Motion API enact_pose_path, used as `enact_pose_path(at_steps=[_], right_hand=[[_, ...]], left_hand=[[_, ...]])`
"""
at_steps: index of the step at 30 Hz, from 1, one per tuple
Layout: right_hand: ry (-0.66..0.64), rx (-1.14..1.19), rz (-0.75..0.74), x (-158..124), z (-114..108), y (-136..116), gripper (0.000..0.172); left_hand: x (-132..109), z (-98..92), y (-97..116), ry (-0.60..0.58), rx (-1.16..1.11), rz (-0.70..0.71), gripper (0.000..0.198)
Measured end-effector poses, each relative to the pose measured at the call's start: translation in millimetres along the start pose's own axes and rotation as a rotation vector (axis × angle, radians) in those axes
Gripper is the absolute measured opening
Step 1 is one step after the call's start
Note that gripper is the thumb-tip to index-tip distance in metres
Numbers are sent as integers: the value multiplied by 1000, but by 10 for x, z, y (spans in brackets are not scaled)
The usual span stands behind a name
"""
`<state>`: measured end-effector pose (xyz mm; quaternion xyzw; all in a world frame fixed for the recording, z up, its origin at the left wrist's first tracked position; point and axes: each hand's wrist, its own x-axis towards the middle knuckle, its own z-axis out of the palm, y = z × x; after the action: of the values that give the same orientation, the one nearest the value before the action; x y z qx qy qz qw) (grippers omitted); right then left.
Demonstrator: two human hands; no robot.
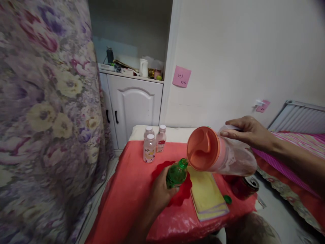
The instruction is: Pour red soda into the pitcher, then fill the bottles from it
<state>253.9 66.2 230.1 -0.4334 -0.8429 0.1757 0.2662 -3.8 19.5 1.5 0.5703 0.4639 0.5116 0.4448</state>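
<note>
My left hand [162, 188] is wrapped around a green plastic bottle [176, 176], its uncapped mouth pointing up and a little to the right. Below it lies a red dish with a wavy rim [186, 194]. In my right hand [246, 130] is the handle of a clear pitcher [237, 159], tipped on its side towards the left. The pitcher's orange lid [203, 149] comes close to the bottle's mouth. Whether liquid passes between them I cannot make out. A loose green bottle cap [227, 199] rests on the red tablecloth [132, 179].
Several small containers stand around: white-capped bottles [149, 150] at the back left and a dark red can [243, 188] at the right. Flat yellow sheets [208, 195] lie centre right. A floral curtain [50, 118] hangs left; a bed [299, 145] is at the right.
</note>
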Motion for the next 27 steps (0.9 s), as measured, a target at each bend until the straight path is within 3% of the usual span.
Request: enact_pose_path(at_steps=[20,27], right_hand=[[-20,-16,-19,2,-26,91,52],[-20,-13,9,0,-29,3,54]], left_hand=[[7,10,-16,-14,-39,10,63],[-3,13,5,-8,-24,1,62]])
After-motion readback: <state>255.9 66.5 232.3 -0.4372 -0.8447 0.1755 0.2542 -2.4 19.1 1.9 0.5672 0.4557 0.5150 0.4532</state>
